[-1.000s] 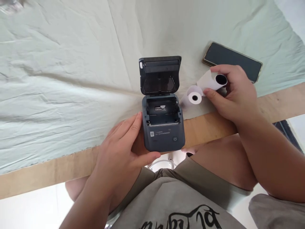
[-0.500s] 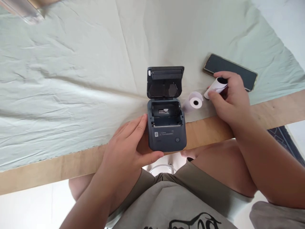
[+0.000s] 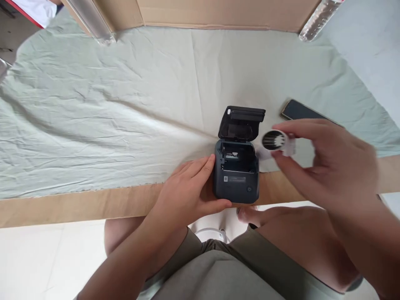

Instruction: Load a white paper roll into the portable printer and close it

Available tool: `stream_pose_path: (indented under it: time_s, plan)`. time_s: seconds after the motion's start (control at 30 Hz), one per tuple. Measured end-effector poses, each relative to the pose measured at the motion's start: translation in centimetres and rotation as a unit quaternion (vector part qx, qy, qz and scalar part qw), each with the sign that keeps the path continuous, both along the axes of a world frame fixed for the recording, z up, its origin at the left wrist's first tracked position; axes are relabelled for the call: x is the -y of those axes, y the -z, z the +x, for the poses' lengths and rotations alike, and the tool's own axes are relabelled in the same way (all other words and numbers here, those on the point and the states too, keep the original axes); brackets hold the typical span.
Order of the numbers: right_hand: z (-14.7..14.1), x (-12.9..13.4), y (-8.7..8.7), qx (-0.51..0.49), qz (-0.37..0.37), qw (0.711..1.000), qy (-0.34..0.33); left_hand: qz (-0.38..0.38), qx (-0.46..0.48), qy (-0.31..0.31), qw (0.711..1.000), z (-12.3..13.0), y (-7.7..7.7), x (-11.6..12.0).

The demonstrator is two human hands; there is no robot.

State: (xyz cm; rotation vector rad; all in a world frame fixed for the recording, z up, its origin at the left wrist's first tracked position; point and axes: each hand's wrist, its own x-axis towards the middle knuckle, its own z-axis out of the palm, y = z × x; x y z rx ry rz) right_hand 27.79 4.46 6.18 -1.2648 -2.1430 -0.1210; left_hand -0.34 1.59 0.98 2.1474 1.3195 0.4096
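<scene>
Right hand [image 3: 339,164] is pinching a paper roll [image 3: 283,142], left hand [image 3: 187,187] spread against the printer [image 3: 236,185]; one careless nudge could tip that off the table [image 3: 93,207] tbh.

From my head, one camera [image 3: 200,150] looks forward and down at close range onto the desk [image 3: 93,211], my lap [image 3: 268,250] below.

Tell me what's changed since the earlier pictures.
The right hand has brought the paper roll leftward, closer to the printer, apparently lifting it. The camera's view has shifted too, bringing the cardboard into sight. Neither hand has visibly let go or taken hold of anything new. The left hand still touches the printer, its lid stays open, and the phone remains on the cloth.
</scene>
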Motion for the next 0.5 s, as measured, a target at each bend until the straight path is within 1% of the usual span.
stream_pose_path:
  time_s: [0.07, 0.13, 0.2, 0.27, 0.3, 0.37, 0.43, 0.5]
  plan:
    - [-1.9, -0.4, -0.2, 0.045, 0.032, 0.996, -0.066, -0.002, 0.008, -0.003, 1.000, -0.1, 0.0, 0.0]
    - [-2.9, -1.1, 0.3, 0.081, 0.022, 0.991, -0.101, -0.007, 0.013, -0.006, 1.000, -0.2, 0.1, 0.1]
    - [-3.1, -1.6, 1.0, 0.113, -0.005, 0.989, -0.099, -0.014, 0.014, -0.008, 1.000, -0.1, 0.0, 0.2]
    - [-2.9, -1.9, 1.4, 0.131, -0.026, 0.988, -0.082, -0.016, 0.014, -0.007, 1.000, 0.0, 0.0, 0.2]
    - [-2.8, -2.0, 1.5, 0.136, -0.040, 0.987, -0.075, -0.016, 0.014, -0.007, 1.000, 0.1, 0.0, 0.2]
    - [-2.5, -2.1, 1.5, 0.146, -0.063, 0.984, -0.083, -0.017, 0.014, -0.008, 1.000, 0.0, -0.2, 0.2]
    - [-2.3, -2.2, 1.4, 0.148, -0.064, 0.981, -0.105, -0.021, 0.015, -0.010, 1.000, -0.1, -0.4, 0.1]
    - [-2.3, -2.1, 1.4, 0.140, -0.045, 0.982, -0.116, -0.033, 0.023, -0.019, 0.999, -0.4, -0.7, -0.1]
